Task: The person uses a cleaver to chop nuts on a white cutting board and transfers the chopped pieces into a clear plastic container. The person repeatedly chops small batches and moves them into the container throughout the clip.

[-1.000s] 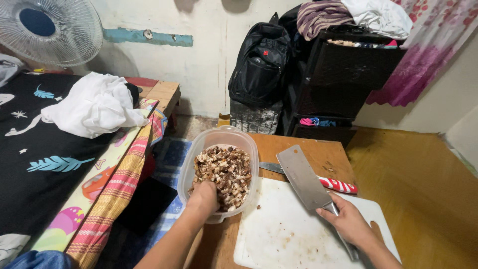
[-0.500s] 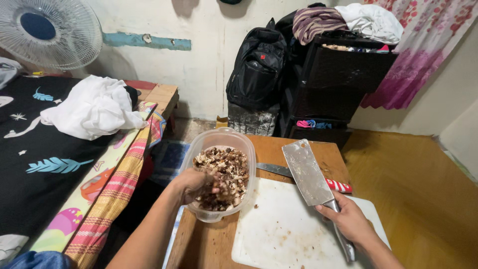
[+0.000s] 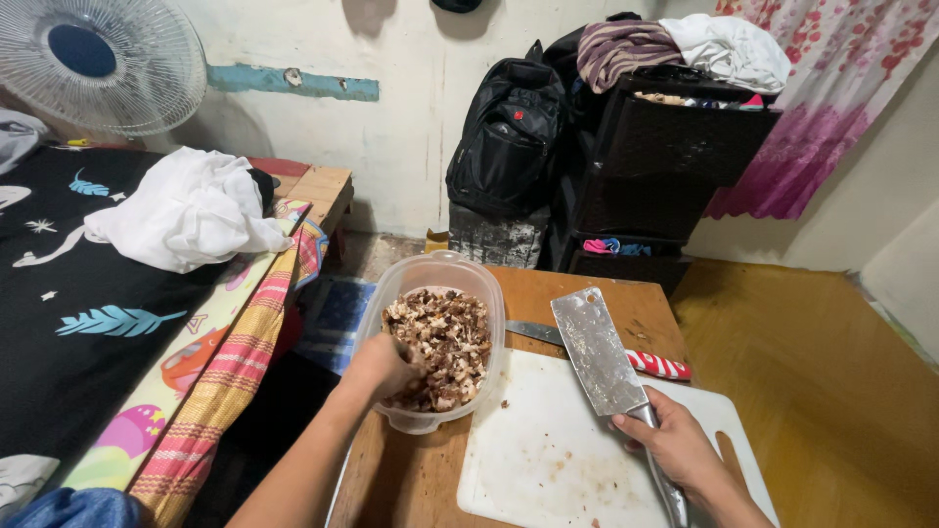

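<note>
A clear plastic container (image 3: 486, 286) full of chopped brown meat (image 3: 445, 337) sits on the small wooden table (image 3: 567, 288). My left hand (image 3: 380, 368) grips the container's near-left rim, fingers curled over the edge into the meat. My right hand (image 3: 675, 450) is shut on the handle of a steel cleaver (image 3: 597, 352), its blade raised and pointing away over the white cutting board (image 3: 558, 460). Small meat scraps dot the board.
A second knife with a red-and-white handle (image 3: 657, 365) lies on the table behind the cleaver. A bed (image 3: 108, 323) with white cloth runs along the left, a fan (image 3: 93, 59) at its head. A black backpack (image 3: 509, 127) and dark drawers (image 3: 665, 156) stand by the wall.
My left hand slid from the container's near rim to its left side and now hooks over the edge. The cleaver shifted slightly; the view moved a little.
</note>
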